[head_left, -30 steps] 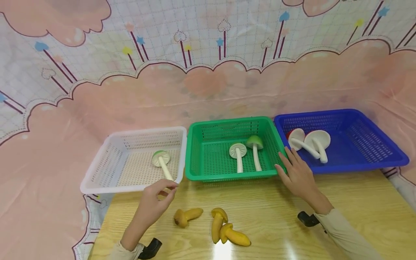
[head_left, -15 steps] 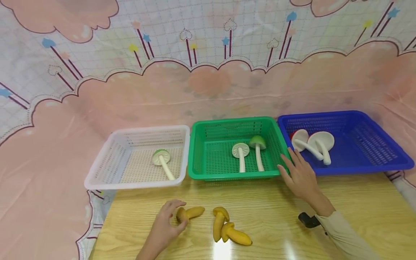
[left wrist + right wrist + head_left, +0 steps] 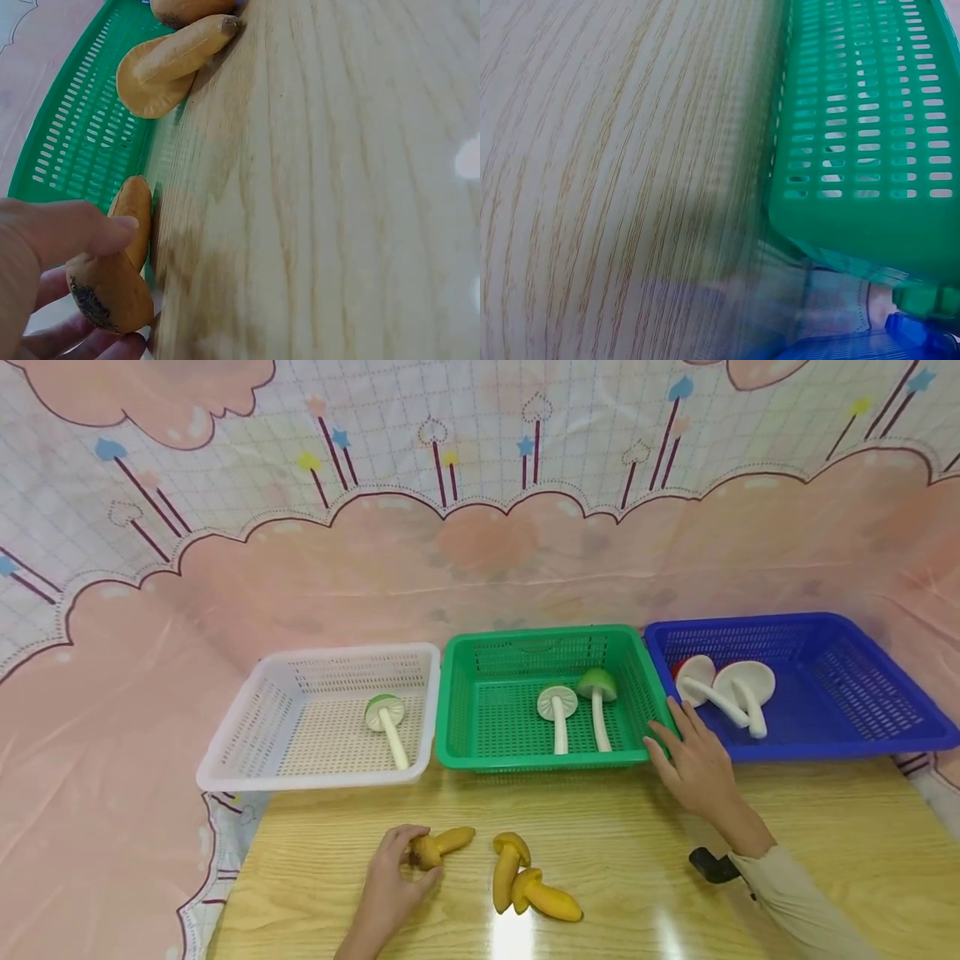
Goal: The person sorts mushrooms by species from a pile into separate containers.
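Note:
My left hand (image 3: pixel 397 877) curls its thumb and fingers round the cap of a yellow toy mushroom (image 3: pixel 438 846) lying on the wooden table; the left wrist view shows the thumb over that mushroom (image 3: pixel 116 277). Two more yellow mushrooms (image 3: pixel 525 885) lie just right of it. My right hand (image 3: pixel 693 760) rests with straight fingers against the front right corner of the green basket (image 3: pixel 543 760), next to the blue basket (image 3: pixel 840 747). The green basket holds two white-stemmed mushrooms (image 3: pixel 577 710).
A white basket (image 3: pixel 247 752) at the left holds one green-capped mushroom (image 3: pixel 388 727). The blue basket holds white mushrooms (image 3: pixel 731 693), red showing behind them. A pink patterned cloth hangs behind and drapes over the table's left edge. The green basket's wall (image 3: pixel 855 127) fills the right wrist view.
My left hand has come back from the white basket's front rim down to the table and closed on the leftmost yellow mushroom. The mushroom in the white basket has shifted slightly. The right hand has stayed put.

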A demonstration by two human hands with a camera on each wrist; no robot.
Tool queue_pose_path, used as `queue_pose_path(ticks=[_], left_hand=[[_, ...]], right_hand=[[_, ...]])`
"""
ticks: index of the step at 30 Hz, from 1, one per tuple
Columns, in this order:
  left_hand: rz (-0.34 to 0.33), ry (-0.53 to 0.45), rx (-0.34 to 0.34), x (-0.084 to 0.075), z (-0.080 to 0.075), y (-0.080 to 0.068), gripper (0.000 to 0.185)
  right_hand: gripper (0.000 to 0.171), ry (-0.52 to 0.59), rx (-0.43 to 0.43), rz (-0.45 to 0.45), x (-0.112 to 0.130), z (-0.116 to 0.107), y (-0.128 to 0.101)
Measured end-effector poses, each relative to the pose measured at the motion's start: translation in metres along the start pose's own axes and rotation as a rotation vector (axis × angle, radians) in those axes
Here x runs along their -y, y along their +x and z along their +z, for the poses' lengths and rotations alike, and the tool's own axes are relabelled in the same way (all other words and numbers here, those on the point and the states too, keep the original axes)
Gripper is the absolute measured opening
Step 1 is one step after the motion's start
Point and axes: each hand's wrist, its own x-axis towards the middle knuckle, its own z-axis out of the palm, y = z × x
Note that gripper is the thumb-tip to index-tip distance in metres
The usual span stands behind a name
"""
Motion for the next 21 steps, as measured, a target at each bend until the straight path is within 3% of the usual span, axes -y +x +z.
queue_pose_path(ticks=[6, 14, 21], left_hand=[[-0.014, -0.031, -0.031, -0.003, -0.004, -0.001, 0.051], [0.133, -0.047, -0.123, -0.022, -0.016, 0.006, 0.055], [0.213, -0.021, -0.119, -0.038, -0.033, 0.017, 0.057]], right_hand=[[0.040, 0.009, -0.004, -0.008, 0.003, 0.003, 0.002], [0.039, 0.010, -0.025, 0.001, 0.002, 0.003, 0.000], [0.038, 0.014, -0.040, -0.015, 0.003, -0.001, 0.000]])
